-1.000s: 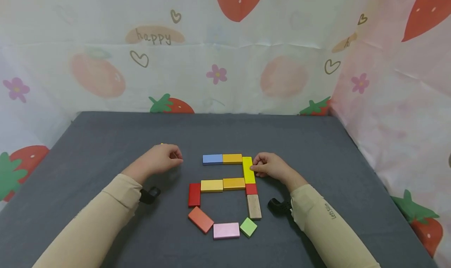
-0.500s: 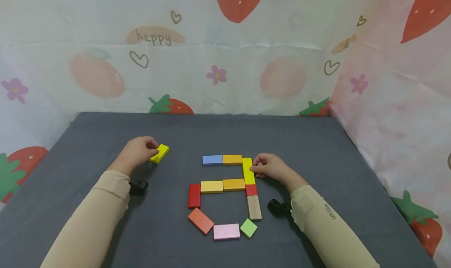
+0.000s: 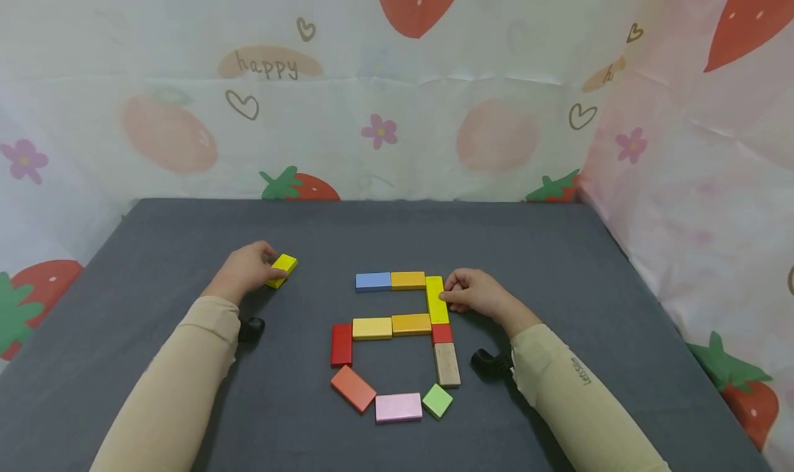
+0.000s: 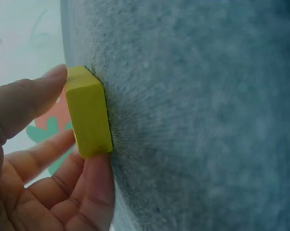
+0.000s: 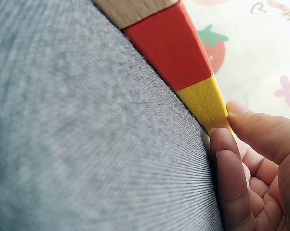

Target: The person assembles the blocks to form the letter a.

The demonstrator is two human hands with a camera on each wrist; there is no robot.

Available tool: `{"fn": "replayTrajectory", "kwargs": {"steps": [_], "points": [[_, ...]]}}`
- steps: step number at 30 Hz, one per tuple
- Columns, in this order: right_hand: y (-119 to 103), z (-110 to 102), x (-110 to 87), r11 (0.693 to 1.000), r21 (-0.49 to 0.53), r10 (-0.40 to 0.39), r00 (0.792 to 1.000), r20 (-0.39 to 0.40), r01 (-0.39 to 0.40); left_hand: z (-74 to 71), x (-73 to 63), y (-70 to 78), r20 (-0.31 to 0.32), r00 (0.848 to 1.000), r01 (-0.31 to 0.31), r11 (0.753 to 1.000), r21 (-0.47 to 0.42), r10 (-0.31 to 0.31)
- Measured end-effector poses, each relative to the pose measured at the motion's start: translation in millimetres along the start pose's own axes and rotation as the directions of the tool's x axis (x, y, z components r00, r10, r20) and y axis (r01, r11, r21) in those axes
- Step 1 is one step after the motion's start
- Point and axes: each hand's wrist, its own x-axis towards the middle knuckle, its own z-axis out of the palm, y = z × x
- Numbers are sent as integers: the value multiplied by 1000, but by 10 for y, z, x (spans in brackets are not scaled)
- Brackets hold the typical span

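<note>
In the head view, my left hand point(image 3: 243, 271) pinches a yellow wooden block point(image 3: 286, 263) on the left part of the table. The left wrist view shows the thumb on one edge of this yellow block point(image 4: 89, 120) and fingertips on its other end, with its underside against the grey cloth. My right hand point(image 3: 482, 296) holds the edge of another yellow block point(image 3: 437, 308), which stands lengthwise at the right of the block figure. Up close, thumb and forefinger meet that yellow block point(image 5: 208, 107) just past a red block point(image 5: 171, 45).
Joined to the right-hand yellow block are an orange-yellow block point(image 3: 408, 280) and a blue block point(image 3: 373, 282). Below, several blocks make a loop, among them a red one point(image 3: 342, 344), a pink one point(image 3: 398, 408) and a green one point(image 3: 438, 401). A printed curtain point(image 3: 422, 141) hangs behind the table.
My left hand has gone left and back, off the spot beside the figure, to the loose yellow block; its thumb now lies over that block. My right hand has stayed in place.
</note>
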Motion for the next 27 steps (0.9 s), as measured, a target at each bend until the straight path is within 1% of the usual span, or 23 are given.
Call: {"fn": "replayTrajectory", "kwargs": {"steps": [4, 9, 13, 18, 22, 25, 27], "points": [[12, -10, 14, 1000, 6, -8, 1000, 4, 8, 6, -3, 50, 6, 1000, -11, 999, 44, 11], [29, -5, 20, 1000, -4, -24, 1000, 5, 24, 55, -8, 91, -15, 1000, -8, 999, 37, 8], [39, 3, 24, 999, -8, -31, 999, 6, 31, 85, -24, 113, -27, 999, -16, 999, 30, 17], [37, 13, 29, 1000, -6, -19, 1000, 5, 19, 100, -42, 130, -7, 999, -43, 999, 18, 43], [29, 10, 34, 1000, -7, -6, 1000, 4, 6, 103, -57, 150, 7, 998, -59, 998, 28, 59], [21, 2, 33, 1000, -14, -4, 1000, 8, 4, 108, -69, 194, 15, 997, -74, 997, 32, 73], [15, -8, 29, 1000, -15, -5, 1000, 9, 5, 114, -80, 253, 18, 996, -88, 996, 20, 87]]}}
